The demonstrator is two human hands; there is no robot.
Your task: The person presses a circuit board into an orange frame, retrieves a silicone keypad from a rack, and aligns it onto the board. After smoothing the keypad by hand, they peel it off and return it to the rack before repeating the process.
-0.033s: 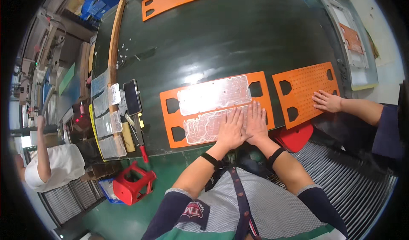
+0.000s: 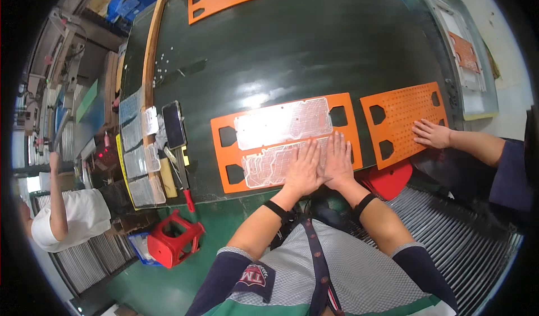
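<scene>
Lying flat (grip unclosed), left hand (image 2: 304, 173) and right hand (image 2: 338, 163) touch the orange board's (image 2: 228, 156) six-o'clock clear sheet (image 2: 265, 168).

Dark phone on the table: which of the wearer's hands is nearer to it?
Left. The left hand rests on the lower clear sheet, to the right of the dark phone; the right hand lies beside it, farther right.
</scene>
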